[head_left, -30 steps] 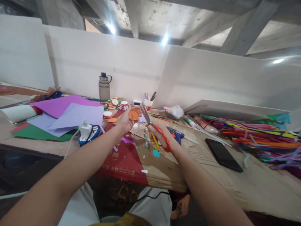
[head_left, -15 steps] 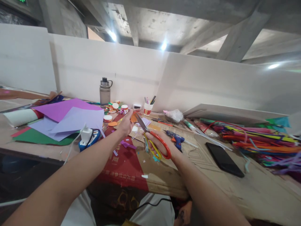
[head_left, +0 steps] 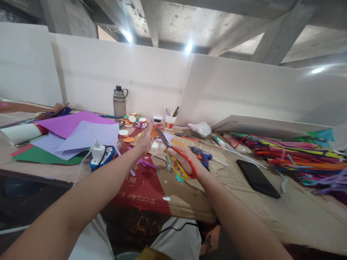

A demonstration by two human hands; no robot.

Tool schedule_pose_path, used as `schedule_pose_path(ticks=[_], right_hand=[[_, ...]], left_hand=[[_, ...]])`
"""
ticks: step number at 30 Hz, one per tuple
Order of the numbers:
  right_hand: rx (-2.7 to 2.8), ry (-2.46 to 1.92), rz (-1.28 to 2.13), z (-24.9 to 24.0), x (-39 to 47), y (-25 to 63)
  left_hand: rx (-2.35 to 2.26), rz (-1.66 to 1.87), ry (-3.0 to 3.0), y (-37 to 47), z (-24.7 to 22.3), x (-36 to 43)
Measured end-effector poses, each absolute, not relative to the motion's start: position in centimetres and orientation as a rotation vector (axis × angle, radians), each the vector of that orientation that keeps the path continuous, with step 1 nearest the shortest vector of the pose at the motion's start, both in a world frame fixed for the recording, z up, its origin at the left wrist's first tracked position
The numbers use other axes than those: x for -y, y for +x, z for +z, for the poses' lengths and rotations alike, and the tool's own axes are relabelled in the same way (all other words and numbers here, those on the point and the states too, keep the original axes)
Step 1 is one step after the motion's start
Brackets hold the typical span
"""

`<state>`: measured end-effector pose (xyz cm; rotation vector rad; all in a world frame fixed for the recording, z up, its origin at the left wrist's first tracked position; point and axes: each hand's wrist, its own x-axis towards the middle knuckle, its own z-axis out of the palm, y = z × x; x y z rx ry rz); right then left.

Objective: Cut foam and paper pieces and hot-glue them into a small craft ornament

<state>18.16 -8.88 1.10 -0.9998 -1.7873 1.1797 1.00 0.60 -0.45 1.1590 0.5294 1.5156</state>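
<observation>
In my right hand is a pair of scissors with red and yellow handles. My fingers go through the loops, and the blades point up and away to the left. My left hand pinches a small orange piece of paper beside the blade tips. Whether the blades touch the paper is too small to tell. Below the hands lie purple paper scraps and a white disc. Another orange paper piece lies left of my left hand, near a white round lid.
Coloured paper sheets and a blue power strip lie left. A bottle and a pen cup stand at the back. On the right are a glue gun, a phone and pipe cleaners.
The view has tilted slightly, so the table sits a little higher in the picture. My left fingers have straightened somewhat by the orange paper. The scissors stay in my right hand.
</observation>
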Motion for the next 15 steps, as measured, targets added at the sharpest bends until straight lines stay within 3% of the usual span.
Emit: schedule_pose_path(ticks=[15], right_hand=[[1.856, -1.107, 1.106, 0.38, 8.25, 18.65]], left_hand=[[-0.555, 1.525, 1.223, 1.03, -0.8, -0.87]])
